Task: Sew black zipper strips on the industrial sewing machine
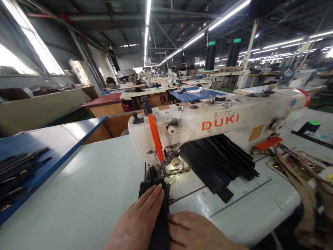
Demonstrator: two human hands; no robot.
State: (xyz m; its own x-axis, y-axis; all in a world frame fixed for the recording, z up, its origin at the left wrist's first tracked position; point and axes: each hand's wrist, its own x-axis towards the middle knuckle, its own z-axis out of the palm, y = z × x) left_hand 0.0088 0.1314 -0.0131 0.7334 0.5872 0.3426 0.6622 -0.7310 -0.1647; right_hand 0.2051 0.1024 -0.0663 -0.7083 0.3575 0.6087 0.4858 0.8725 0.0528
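A black fabric strip point(160, 225) runs from the bottom of the view up to the needle area of a white DUKI sewing machine point(192, 125). My left hand point(139, 217) lies flat on the strip, fingers stretched forward and close together, just short of the presser foot point(153, 173). Against the strip's right edge, my right hand point(194, 231) has its fingers bent around it; the fingertips and thumb are hidden. Under the machine's arm, several black strips point(215, 159) lie fanned out on the pale table point(109, 194).
More black pieces with metal parts point(20, 170) lie on a blue-topped table point(85, 128) at left. At right sit a tray of small metal parts point(301, 163), hanging tan straps point(304, 201) and a ruler scale point(241, 199). Black thread cones point(210, 57) stand behind the machine.
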